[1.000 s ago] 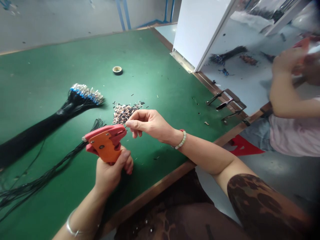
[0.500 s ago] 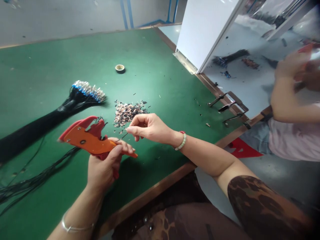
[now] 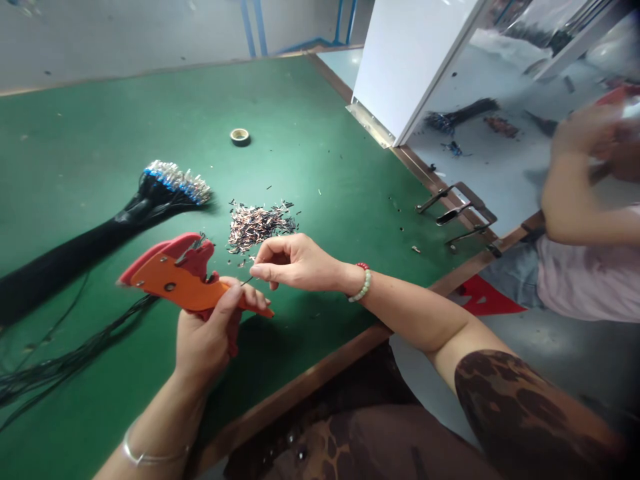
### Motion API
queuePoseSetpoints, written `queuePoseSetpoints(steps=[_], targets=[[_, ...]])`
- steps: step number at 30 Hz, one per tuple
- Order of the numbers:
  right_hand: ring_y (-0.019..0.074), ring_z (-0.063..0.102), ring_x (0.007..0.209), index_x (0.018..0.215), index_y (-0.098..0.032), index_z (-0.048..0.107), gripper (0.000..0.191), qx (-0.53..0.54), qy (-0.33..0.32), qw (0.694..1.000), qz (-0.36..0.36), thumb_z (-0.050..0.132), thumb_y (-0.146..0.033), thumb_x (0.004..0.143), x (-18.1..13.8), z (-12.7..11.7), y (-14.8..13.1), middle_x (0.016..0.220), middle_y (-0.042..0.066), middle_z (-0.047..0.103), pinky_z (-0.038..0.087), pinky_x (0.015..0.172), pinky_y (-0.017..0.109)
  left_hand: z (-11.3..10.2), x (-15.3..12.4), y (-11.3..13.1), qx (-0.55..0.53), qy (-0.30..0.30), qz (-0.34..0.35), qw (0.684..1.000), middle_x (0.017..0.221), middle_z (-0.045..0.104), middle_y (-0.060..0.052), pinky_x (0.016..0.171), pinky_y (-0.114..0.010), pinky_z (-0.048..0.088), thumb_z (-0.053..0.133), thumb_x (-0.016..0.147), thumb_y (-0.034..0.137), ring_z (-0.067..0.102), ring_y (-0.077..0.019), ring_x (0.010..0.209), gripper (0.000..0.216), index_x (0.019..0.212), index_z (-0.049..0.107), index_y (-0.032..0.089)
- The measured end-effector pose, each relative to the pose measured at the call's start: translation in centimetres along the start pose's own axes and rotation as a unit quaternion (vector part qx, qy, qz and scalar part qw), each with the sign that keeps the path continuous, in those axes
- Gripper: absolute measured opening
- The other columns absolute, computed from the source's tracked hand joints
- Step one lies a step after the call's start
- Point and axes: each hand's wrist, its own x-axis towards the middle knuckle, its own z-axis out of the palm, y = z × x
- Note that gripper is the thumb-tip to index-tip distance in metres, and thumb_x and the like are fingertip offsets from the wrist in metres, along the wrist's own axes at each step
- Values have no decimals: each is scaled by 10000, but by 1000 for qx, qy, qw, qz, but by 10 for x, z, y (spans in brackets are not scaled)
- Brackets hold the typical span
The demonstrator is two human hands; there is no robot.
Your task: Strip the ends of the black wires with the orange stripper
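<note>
My left hand (image 3: 215, 333) is wrapped round the handles of an orange and red wire stripper (image 3: 173, 275), whose jaws point up and to the left. In a pinch between thumb and forefinger, my right hand (image 3: 287, 262) holds the end of a thin black wire (image 3: 247, 281), which runs down towards the left hand's fingers. Just behind the right hand lies a pile of cut wire scraps (image 3: 253, 225), black and copper coloured. Loose black wires (image 3: 75, 363) pass along the table left of the tool.
A thick bundle of black wires (image 3: 75, 248) with blue and silver ends lies at the left on the green table (image 3: 165, 113). Further back is a roll of tape (image 3: 241, 137). Metal clamps (image 3: 463, 207) sit at the right edge, beside a white panel (image 3: 410, 60). Another person's arm (image 3: 575, 193) is at far right.
My right hand has dropped slightly and moved a little closer to my left hand, still pinching the wire. The wire stripper has barely shifted in my left hand.
</note>
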Motion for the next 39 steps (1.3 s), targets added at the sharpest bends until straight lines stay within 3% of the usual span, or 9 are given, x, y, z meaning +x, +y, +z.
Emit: queuePoseSetpoints(steps=[7,25,32,35,39], targets=[[90,612,644,821,-139,664,228,-66,30,997,-35,765,-317,922,-3,5,3,729,-1,665,486,613,229,3,0,2,-10,41,3,999,731,668,-3,714,-373,653,748,904,299,706,-201,757,157,873,656,175],[84,615,560,756,-152,623,383,90,74,993,-7,871,-439,803,0,17,-2,631,-36,631,521,560,224,9,-4,3,-22,63,61,996,722,658,-3,734,-411,656,689,947,226,697,-198,732,91,879,656,176],[87,616,557,761,-155,621,384,39,86,995,3,857,-452,821,4,-4,-1,596,-23,654,502,568,219,4,-1,3,-2,31,37,999,759,684,-14,739,-431,670,736,916,303,724,-224,785,130,924,689,181],[83,611,548,760,-156,606,381,22,101,995,14,835,-449,845,6,-14,-2,594,-13,665,482,555,213,3,0,3,-3,55,32,998,788,706,-7,751,-419,669,786,864,296,731,-217,778,206,1017,696,192],[84,629,565,757,-154,606,347,14,66,997,22,835,-399,848,4,-12,-4,620,-22,654,487,559,211,0,0,2,23,53,2,998,827,724,-12,779,-396,662,798,861,291,736,-201,793,191,990,692,199]])
